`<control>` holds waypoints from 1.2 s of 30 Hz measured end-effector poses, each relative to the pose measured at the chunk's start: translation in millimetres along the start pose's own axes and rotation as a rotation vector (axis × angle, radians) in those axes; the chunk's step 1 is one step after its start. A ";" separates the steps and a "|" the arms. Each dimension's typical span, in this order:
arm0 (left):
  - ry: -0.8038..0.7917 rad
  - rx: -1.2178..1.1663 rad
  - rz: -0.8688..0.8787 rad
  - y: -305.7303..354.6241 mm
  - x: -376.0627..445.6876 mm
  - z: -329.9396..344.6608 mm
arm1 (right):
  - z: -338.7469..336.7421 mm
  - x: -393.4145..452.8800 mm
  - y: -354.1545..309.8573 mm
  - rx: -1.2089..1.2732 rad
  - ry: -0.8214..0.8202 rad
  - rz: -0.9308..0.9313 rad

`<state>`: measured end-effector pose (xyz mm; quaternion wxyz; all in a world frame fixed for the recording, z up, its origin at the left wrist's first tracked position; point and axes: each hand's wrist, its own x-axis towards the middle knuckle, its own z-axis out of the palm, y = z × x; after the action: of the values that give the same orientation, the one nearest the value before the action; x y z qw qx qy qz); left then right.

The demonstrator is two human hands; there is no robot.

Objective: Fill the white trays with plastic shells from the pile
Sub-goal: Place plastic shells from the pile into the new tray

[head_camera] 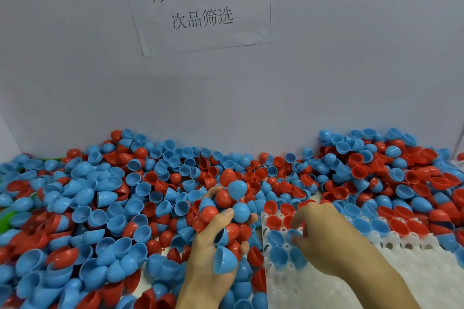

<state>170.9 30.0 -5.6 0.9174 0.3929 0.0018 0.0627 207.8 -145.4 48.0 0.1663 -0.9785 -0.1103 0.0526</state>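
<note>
A: Across the head view, what's on the surface?

B: Pile of red and blue plastic shells (105,195), wall to wall, heaped against the grey back panel (326,83). Paper sign (198,5) with printed characters stuck on that panel.

A: White tray?

B: White tray (376,271) at lower right, edge of the pile touching it. Far rows hold shells open side up: red ones (273,222) at the back, blue ones (278,256) in the nearer rows at the left end, more red and blue along the far edge to the right. Near pockets show bare.

A: Left hand?

B: Left hand (213,253) is palm up just left of the tray, fingers curled round a clutch of shells (231,206), red and blue stacked high; a blue half (224,259) sits at the heel of the palm.

A: Right hand?

B: Right hand (324,233) over the tray's left end, fingertips down at a blue shell in a pocket, pinching it as far as the blur lets me read. Forearm crosses the tray.
</note>
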 end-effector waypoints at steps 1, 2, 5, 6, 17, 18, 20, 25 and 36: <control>-0.005 0.018 0.001 -0.4 0.6 -0.5 | -2.3 -0.2 -1.6 0.064 0.043 -0.049; -0.017 0.036 0.000 -0.7 1.1 -0.5 | -4.9 -1.1 -4.7 0.158 0.085 -0.104; -0.097 0.098 -0.005 -1.9 0.3 -0.8 | -11.3 -5.9 -20.1 0.476 0.149 -0.234; -0.114 0.108 -0.015 -2.3 -0.1 -1.0 | -11.1 -6.6 -24.1 0.534 0.155 -0.259; -0.126 0.117 -0.036 -6.3 3.9 -1.8 | -11.2 -7.1 -25.0 0.716 0.189 -0.317; -0.117 0.107 -0.026 -5.9 4.4 -1.0 | -12.5 -7.1 -23.8 0.721 0.182 -0.326; -0.096 0.102 -0.006 -5.2 5.0 -0.6 | -14.7 -7.3 -22.6 0.756 0.179 -0.343; -0.055 0.102 -0.038 -7.0 5.8 -5.9 | -19.2 -8.7 -24.8 0.952 0.175 -0.337; -0.036 0.069 -0.026 -8.4 6.8 -10.2 | -12.1 -11.0 -24.7 0.482 -0.040 -0.405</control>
<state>178.1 32.3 -18.4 0.9040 0.4252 -0.0073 0.0436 193.9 -129.0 68.5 0.3983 -0.8678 -0.2904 0.0625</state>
